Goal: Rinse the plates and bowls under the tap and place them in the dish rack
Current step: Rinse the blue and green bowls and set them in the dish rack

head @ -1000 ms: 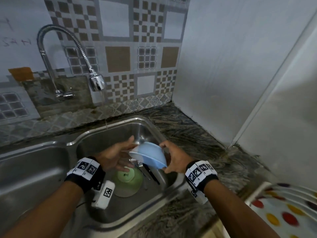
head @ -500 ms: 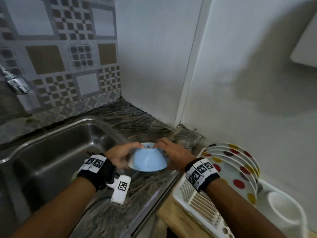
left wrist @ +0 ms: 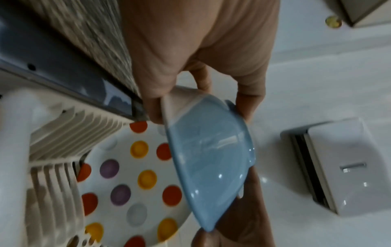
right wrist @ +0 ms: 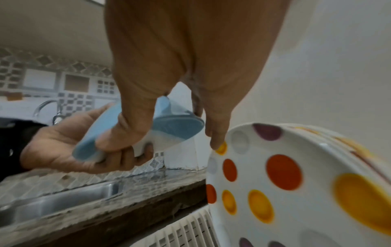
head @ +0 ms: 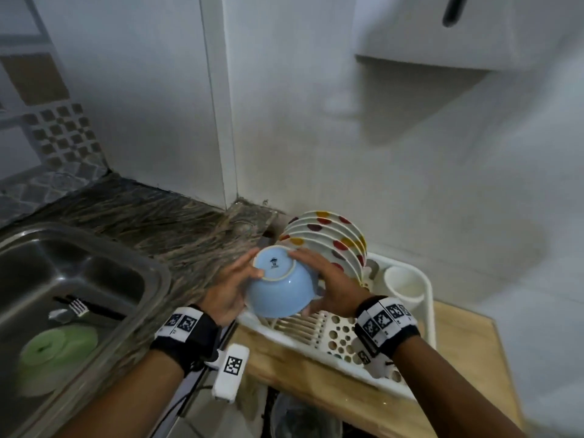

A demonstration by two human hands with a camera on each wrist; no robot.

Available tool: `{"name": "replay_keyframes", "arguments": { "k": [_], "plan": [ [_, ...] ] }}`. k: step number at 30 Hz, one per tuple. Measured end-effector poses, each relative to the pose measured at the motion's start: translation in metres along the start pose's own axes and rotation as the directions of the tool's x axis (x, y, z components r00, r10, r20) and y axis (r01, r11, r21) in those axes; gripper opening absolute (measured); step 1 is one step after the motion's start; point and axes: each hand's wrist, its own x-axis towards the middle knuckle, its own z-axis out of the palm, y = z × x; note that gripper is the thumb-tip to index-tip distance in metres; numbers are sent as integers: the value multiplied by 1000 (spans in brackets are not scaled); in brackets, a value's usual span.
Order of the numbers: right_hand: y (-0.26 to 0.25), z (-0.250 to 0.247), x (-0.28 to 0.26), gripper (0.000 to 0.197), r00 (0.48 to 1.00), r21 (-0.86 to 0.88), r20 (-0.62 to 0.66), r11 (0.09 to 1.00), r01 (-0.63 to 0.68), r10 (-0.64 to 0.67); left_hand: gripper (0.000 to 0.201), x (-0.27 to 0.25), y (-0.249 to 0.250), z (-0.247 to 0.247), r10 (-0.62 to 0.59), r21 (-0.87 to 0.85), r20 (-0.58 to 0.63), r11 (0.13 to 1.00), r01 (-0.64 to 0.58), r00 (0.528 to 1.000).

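Blue glazed ceramic bowl (head: 279, 289), upturned, sits clasped between your left hand (head: 229, 287) and right hand (head: 328, 287) over the white plastic dish rack's (head: 420, 311) near-left slots, beside the spotted plates (head: 335, 241). Likely wet, slippery, breakable: keep gripping rim and foot.

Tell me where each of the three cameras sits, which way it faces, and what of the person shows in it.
Head: worn on the head, looking forward and down at the pale blue ceramic bowl over the white plastic dish rack; both forearms, left hand and right hand show.
Left wrist: looks along the left hand toward the white polka-dot plates; the palm and fingers show.
Right wrist: looks along the right hand toward the steel sink; both hands show.
Shared: all three show the bowl, the rack and the plates.
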Motion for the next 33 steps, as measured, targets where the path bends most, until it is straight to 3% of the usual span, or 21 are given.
{"name": "replay_keyframes", "arguments": {
  "k": [3,7,13,19,27,33],
  "plan": [
    [8,-16,-41,108,983,138,40,973,-184,180,72,7,-21,27,-7,-3,45,1000,7,999],
    [15,-35,-86,79,950,248,-88,930,-271,300,70,14,-47,68,-32,42,136,999,26,990],
    [38,-53,-148,70,853,397,-148,820,-412,500,68,30,-83,122,-66,249,198,968,15,978],
    [67,-65,-174,66,782,458,-138,740,-493,607,42,51,-110,158,-170,467,247,884,37,954],
    [108,-62,-183,71,674,359,-1,629,-690,739,43,83,-135,161,-478,617,253,749,241,841],
    [122,-56,-174,75,583,261,163,535,-803,796,64,111,-165,155,-612,627,200,680,380,765]
  ]
}}
